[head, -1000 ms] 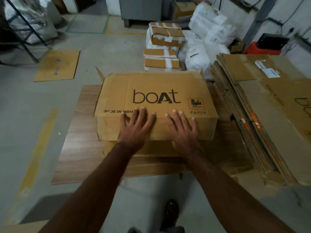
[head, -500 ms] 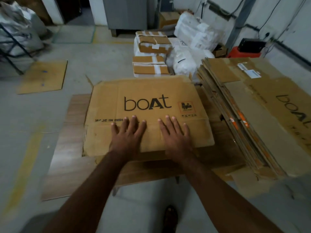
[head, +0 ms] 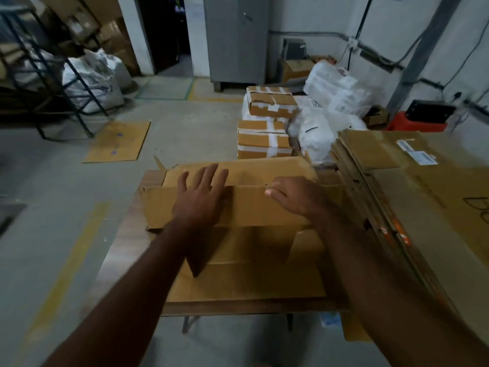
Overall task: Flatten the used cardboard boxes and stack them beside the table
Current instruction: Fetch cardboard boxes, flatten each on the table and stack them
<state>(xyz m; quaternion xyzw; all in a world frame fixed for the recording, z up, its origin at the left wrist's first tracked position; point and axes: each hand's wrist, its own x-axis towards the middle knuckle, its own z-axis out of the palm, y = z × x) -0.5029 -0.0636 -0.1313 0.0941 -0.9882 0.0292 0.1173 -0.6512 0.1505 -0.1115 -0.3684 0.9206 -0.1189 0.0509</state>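
A brown cardboard box (head: pixel 251 205) lies collapsed on the wooden table (head: pixel 124 234), its flaps spread toward me. My left hand (head: pixel 201 197) rests flat on its upper panel with fingers spread. My right hand (head: pixel 293 194) is on the same panel to the right, fingers curled over the far fold edge. A tall stack of flattened boxes (head: pixel 412 197) leans beside the table on the right.
Two taped parcels (head: pixel 264 141) and white sacks (head: pixel 317 133) sit on the floor behind the table. A loose cardboard sheet (head: pixel 117 141) lies on the floor at the left. A metal rack (head: pixel 47 75) with a white bag stands far left, a grey cabinet (head: pixel 235 38) at the back.
The box has gone from half-collapsed to flat, with the printed panel no longer showing. Both hands moved farther away from me, and the right hand now curls over the fold edge.
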